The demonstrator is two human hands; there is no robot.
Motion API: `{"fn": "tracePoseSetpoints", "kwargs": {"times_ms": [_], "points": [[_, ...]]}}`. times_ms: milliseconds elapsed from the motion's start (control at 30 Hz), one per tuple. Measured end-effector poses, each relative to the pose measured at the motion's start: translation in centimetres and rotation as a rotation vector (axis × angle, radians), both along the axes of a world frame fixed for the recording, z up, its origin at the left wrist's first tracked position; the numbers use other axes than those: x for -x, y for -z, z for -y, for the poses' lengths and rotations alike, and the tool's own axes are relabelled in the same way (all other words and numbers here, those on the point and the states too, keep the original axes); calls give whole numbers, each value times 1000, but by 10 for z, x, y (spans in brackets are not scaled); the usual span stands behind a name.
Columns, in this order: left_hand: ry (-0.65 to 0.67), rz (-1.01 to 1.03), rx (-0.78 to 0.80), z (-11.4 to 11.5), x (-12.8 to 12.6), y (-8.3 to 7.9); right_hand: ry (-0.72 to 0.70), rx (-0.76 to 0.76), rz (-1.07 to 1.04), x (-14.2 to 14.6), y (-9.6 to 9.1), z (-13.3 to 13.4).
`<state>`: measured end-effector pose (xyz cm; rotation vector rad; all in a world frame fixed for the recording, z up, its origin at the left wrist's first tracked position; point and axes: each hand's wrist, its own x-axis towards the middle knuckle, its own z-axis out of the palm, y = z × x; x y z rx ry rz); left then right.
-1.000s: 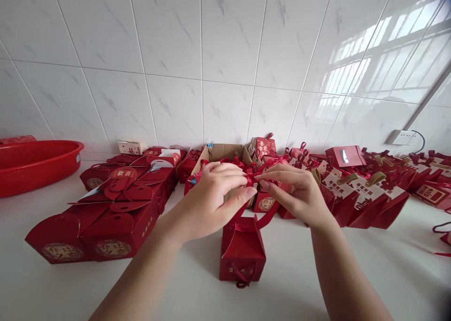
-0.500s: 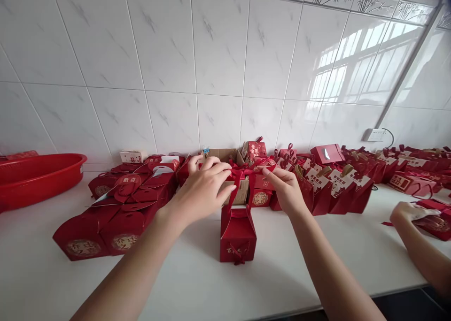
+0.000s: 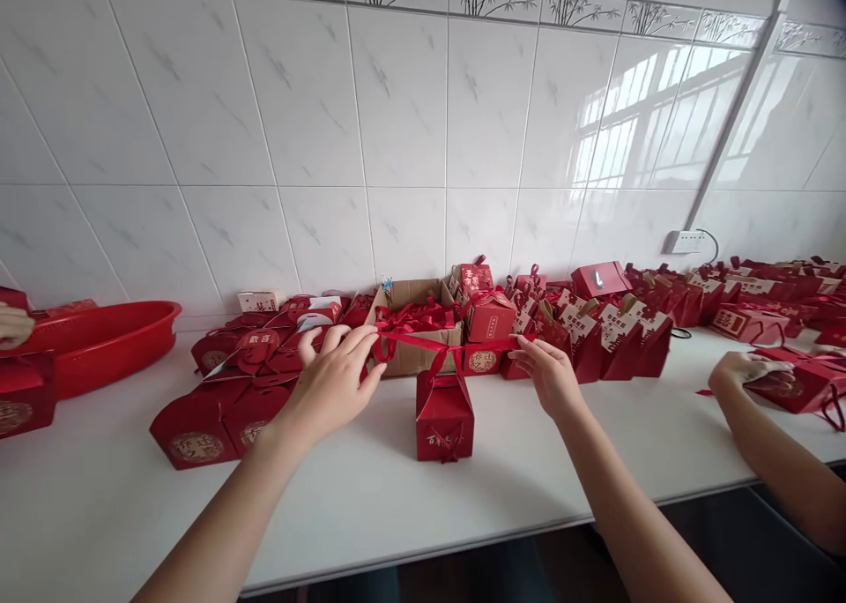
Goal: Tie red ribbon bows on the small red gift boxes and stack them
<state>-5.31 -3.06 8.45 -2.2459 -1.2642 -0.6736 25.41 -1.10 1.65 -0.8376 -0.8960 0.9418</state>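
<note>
A small red gift box [image 3: 445, 422] stands upright on the white table in front of me, a twisted cord on its face. From its top rises a red ribbon [image 3: 433, 346], stretched sideways between my hands. My left hand [image 3: 337, 378] pinches one end of the ribbon between thumb side and fingertips, its other fingers curled loosely. At the other end, my right hand [image 3: 548, 374] grips the ribbon between thumb and forefinger. Directly behind the gift box is an open cardboard box [image 3: 413, 356] full of loose red ribbon.
Red boxes with round gold labels [image 3: 198, 440] cluster at left, beside a red plastic basin [image 3: 119, 356]. Rows of red gift bags [image 3: 621, 338] line the back right. Another person's hand [image 3: 746, 374] holds a red box at right; another hand [image 3: 13, 325] shows at far left.
My hands have moved apart, drawing the ribbon out into a taut, nearly level line. The view has shifted, bringing a hand and a red box into sight at far left.
</note>
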Motion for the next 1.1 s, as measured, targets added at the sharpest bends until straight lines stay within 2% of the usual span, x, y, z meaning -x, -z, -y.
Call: {"fn": "tracePoseSetpoints", "kwargs": {"times_ms": [233,467,600,700,767,833,900,1000,1100], "points": [[-118,-46,101,-9,27,19,81,120,-5,-32,25,13],[-127,-26,297,-22,57,37,260,254,125,-54,64,33],[-96,8,397,-21,51,45,388,233,251,-51,73,34],[-44,64,290,-17,29,46,521,68,405,-38,62,31],[19,159,245,-17,8,47,462,-78,571,-25,50,27],[126,292,316,-21,-12,48,235,-165,651,-8,40,21],[247,466,446,-28,-29,51,49,-184,596,8,34,13],[339,717,599,-41,-45,55,0,-176,529,24,32,-7],[341,817,638,-50,-47,61,-81,-153,541,28,29,-29]]}}
